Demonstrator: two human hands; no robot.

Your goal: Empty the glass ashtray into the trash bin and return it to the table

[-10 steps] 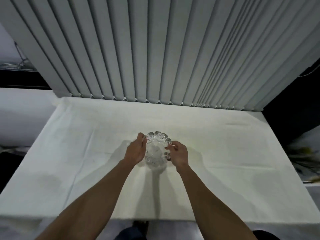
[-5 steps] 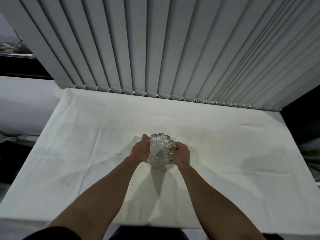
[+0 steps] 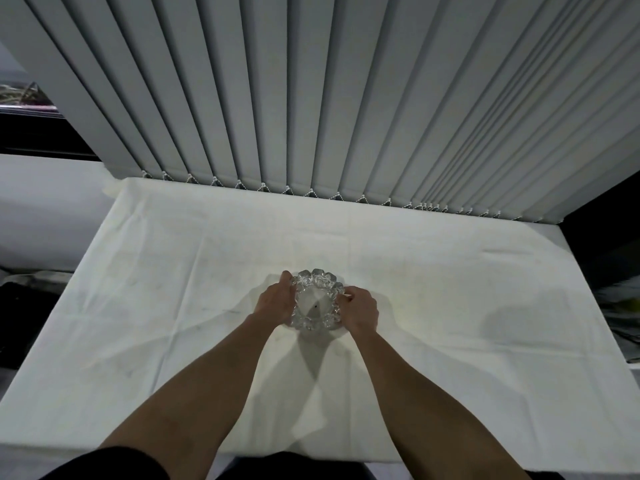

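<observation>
A clear cut-glass ashtray (image 3: 317,301) with a knobbly rim sits near the middle of the table (image 3: 450,306), which is covered by a white cloth. My left hand (image 3: 275,301) wraps its left side and my right hand (image 3: 360,308) wraps its right side, both gripping the rim. A tiny dark speck shows inside the bowl. I cannot tell whether the ashtray rests on the cloth or is just above it. No trash bin is in view.
Grey vertical blinds (image 3: 311,98) hang along the table's far edge. Dark clutter lies beyond the right edge (image 3: 623,306) and a dark area lies to the left (image 3: 20,306). The near table edge runs across the bottom of the view.
The view has shifted slightly, with the table and blinds sliding a little. Both hands stay on the ashtray at about the same spot on the cloth.
</observation>
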